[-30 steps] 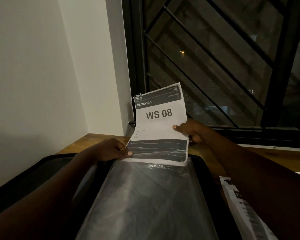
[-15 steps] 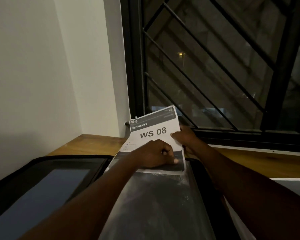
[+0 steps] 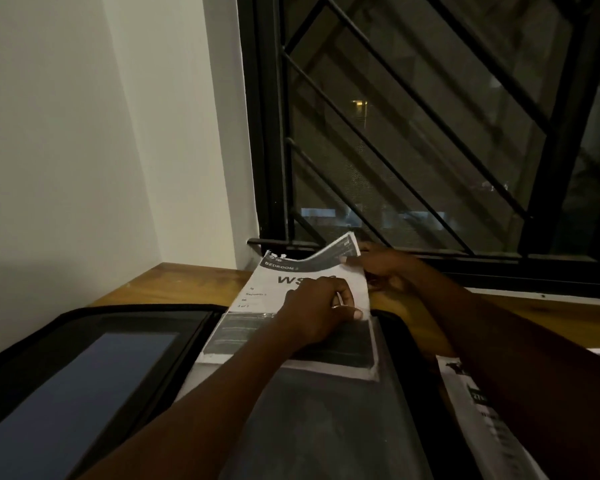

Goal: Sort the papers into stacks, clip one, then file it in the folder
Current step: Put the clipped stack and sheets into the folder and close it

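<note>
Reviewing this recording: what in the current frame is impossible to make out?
All in the head view.
Number after "WS" on the paper: covered by the left hand.
Whether the left hand grips the paper or the sleeve: its curled fingers hide this.
Clip at the paper's top corner: too small and blurred.
Papers on the right: print blurred, crossed by the right arm, cut by the frame edge.
Folder: near end cut off by the bottom edge.

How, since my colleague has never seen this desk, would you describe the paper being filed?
Below the black-barred window, an open black folder lies on the wooden desk. The paper sits partly inside its clear sleeve, the right hand pinching its top edge. Unlike the loose sheet at the right, it is held and reads BEDROOM in its dark header.
</note>
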The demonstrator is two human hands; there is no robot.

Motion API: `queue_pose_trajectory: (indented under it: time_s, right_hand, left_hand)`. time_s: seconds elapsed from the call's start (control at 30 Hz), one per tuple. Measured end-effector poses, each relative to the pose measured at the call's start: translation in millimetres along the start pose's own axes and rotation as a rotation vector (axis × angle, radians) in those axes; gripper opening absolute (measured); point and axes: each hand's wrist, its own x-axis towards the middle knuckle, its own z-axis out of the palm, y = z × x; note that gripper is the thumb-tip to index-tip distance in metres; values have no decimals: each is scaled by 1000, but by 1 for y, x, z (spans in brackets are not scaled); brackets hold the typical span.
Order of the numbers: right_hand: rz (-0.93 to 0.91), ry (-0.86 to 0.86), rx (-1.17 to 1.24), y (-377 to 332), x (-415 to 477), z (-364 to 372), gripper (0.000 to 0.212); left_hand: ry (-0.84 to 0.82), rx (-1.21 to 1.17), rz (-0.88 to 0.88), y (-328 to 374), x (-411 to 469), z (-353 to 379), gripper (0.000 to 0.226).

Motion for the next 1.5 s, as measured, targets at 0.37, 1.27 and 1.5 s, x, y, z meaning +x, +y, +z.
queue_pose_trajectory:
  time_s: [0.37,1.27,1.5]
  right_hand:
    - [131,-214,-91,-15,-33,-12,59]
    - [-40,-428,-395,-5,-47,-5,20]
    - [-73,-404,-499,-5,-59,-4,15]
  left_hand:
    - [112,-43,-24,-4,-5,-16,6]
    - [155,152,-69,5,-14,-1,27]
    - [153,250,-77,5,-15,2,5]
